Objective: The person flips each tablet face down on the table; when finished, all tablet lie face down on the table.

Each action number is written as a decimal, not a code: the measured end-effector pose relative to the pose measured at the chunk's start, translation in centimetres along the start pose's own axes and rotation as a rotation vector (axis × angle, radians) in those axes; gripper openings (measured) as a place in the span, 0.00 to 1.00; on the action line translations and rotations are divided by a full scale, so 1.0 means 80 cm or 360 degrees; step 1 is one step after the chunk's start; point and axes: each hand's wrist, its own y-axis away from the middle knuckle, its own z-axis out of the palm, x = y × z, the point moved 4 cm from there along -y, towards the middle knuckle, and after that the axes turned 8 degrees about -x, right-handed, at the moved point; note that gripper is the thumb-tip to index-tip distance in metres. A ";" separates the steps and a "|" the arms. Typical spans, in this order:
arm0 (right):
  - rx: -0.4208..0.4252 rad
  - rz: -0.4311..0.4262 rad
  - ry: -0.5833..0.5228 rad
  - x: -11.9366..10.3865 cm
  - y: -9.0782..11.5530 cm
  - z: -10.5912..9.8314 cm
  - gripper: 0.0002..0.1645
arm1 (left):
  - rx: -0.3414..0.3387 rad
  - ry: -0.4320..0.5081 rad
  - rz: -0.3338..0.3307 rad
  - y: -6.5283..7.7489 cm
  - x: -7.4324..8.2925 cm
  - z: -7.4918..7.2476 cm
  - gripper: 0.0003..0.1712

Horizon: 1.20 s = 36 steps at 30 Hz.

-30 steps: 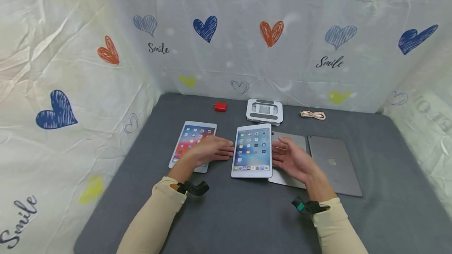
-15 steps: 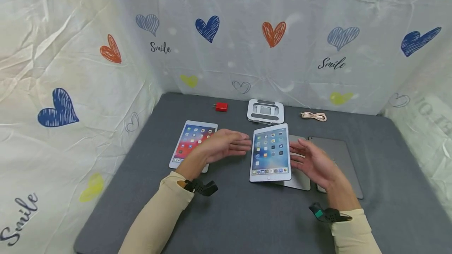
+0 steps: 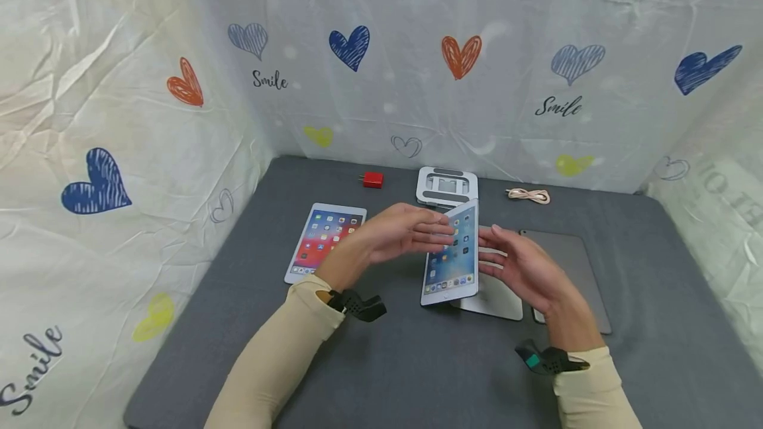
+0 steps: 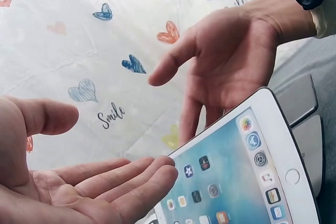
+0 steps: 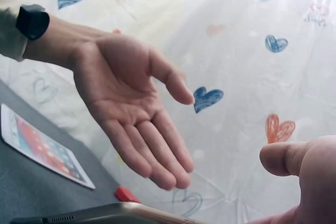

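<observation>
A white-framed tablet with a lit blue home screen stands tilted at the middle of the table. My right hand is at its right edge, thumb raised, fingers reaching to that edge and partly hidden behind it in the left wrist view. Across the upper left of the screen extends my left hand, fingers straight and palm turned inward. In the left wrist view its fingertips overlap the tablet's edge. Seen from the right wrist, the tablet shows only as a thin edge along the bottom.
A silver tablet lies partly under the tilted one, beside a grey tablet lying back up. Left of them lies a tablet with a red-blue screen. Along the back are a red charger plug, a folded stand and a coiled cable.
The white tablet first shifted right, then turned to a steeper tilt, its screen now looking narrower. My left hand moved right until its fingers overlap the screen; my right hand also shifted right.
</observation>
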 end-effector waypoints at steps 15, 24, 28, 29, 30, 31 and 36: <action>-0.0141 -0.0090 0.0006 -0.019 -0.027 0.035 0.43 | 0.0075 0.0026 0.0082 0.005 0.010 -0.003 0.29; -0.0196 -0.0092 0.0016 -0.018 -0.047 0.055 0.40 | 0.0137 -0.0023 0.0118 0.025 0.013 -0.023 0.29; -0.0200 -0.0080 0.0000 -0.015 -0.056 0.060 0.38 | 0.0177 -0.0066 0.0125 0.038 0.017 -0.034 0.28; -0.0201 -0.0077 -0.0010 -0.014 -0.058 0.060 0.38 | 0.0191 -0.0073 0.0119 0.041 0.018 -0.038 0.28; -0.0202 -0.0075 -0.0022 -0.012 -0.059 0.061 0.38 | 0.0205 -0.0077 0.0110 0.044 0.018 -0.041 0.27; -0.0201 -0.0071 -0.0037 -0.010 -0.061 0.061 0.38 | 0.0221 -0.0078 0.0099 0.047 0.018 -0.044 0.26; -0.0204 -0.0025 -0.0064 0.003 -0.068 0.056 0.40 | 0.0267 -0.0038 0.0060 0.059 0.015 -0.062 0.27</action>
